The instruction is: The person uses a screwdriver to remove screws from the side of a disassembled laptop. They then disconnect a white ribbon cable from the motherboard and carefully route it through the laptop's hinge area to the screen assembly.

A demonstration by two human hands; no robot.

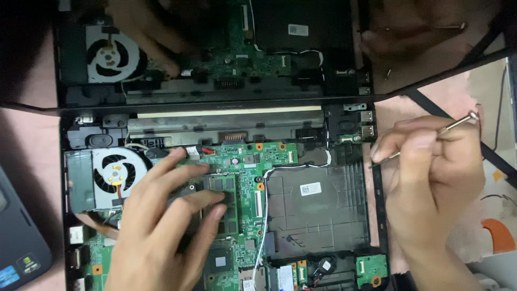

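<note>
Right now the opened laptop chassis (350, 215) lies flat with its green motherboard (245, 178) bared, and everything is best placed against that board. The left hand (161, 226) rests on the board's left half, fingers spread and slightly bent, gripping nothing; its fingertips press on the memory module (223, 186) and the area beside it, probably to steady or feel the part. Just left of the board sits the cooling fan (116, 172), partly under the wrist. The right hand (431, 178) hovers off the board's right side, past the chassis edge, fingers curled shut around a thin screwdriver (458, 123) held pen-like, its metal shaft slanting up and right, kept clear of the components. Right of the board is the empty black drive bay (318, 205) with a white sticker. Above the board, a glossy dark screen (215, 48) stands tilted and mirrors the fan, the board and both hands. Far left of the board, a second dark laptop corner (19, 237) pokes in.
</note>
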